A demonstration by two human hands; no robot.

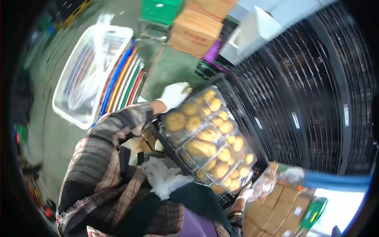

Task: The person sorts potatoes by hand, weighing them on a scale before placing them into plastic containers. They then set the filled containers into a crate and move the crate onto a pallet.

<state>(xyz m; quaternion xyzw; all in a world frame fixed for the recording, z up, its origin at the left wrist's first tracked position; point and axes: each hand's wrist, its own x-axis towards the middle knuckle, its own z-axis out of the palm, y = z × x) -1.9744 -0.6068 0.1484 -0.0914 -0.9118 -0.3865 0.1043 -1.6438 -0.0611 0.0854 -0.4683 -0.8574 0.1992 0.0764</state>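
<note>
A black plastic crate (258,152) lies tilted across the middle of the view in front of my body. In it sit clear plastic packs of potatoes (201,148), side by side, with larger potatoes at the near left end. My left hand (174,96), in a white glove, grips the crate's upper left end with its fingers bent over the edge. At the opposite, lower right end, my right hand (245,192), also gloved, holds the crate; some of its fingers are hidden. A crumpled clear plastic bag (166,177) hangs at my front.
Tall stacks of black crates (300,94) rise right beside the held crate. A white basket (59,93) stands on the floor to the left, next to several coloured stacked baskets (122,87). Cardboard boxes (195,33) are ahead, and more cartons (274,209) stand lower right.
</note>
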